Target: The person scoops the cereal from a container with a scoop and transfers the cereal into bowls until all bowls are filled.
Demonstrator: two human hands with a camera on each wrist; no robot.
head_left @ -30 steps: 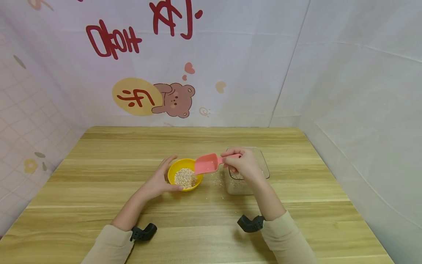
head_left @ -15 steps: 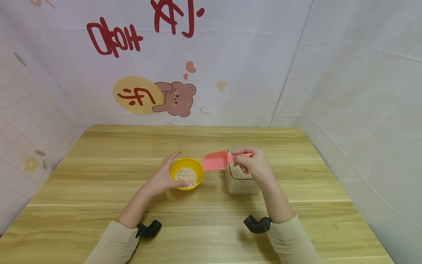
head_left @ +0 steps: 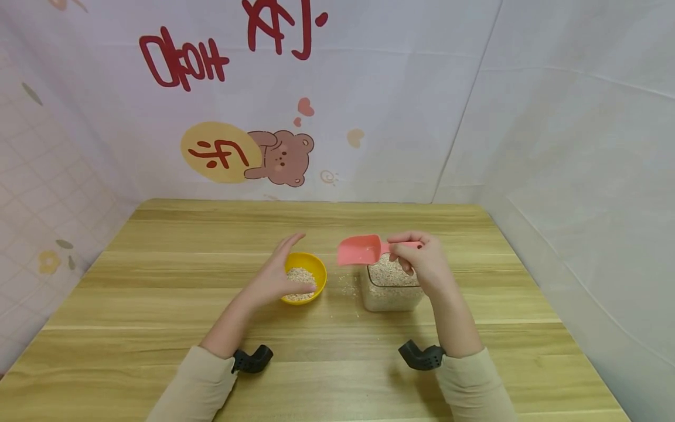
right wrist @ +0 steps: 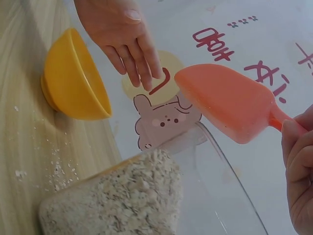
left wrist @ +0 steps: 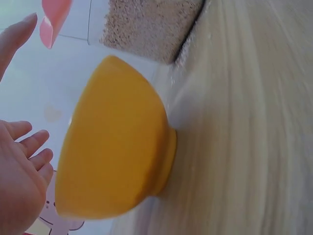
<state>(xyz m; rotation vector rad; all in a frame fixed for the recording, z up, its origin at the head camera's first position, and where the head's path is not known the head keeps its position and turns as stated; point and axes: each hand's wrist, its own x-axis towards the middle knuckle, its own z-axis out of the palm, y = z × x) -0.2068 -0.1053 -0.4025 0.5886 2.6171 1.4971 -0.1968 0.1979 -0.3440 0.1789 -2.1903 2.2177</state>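
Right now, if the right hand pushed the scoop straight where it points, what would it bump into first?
Probably the left hand, open near the yellow bowl. The scoop points that way, but depth is hard to judge, so it might pass by.

Table (head_left: pixel 158 264): pale yellow-brown, wood-grained, its far edge at 12 o'clock.
Bowl (left wrist: pixel 112 142): round, plain yellow, it stood upright on its foot.
Container (head_left: pixel 392 300): a transparent, square-sided box, it stood upright at the bowl's 3 o'clock, apart from it.
Flakes (head_left: pixel 347 289): loose and pale, they lay scattered between the two, some towards the container's 8 o'clock.
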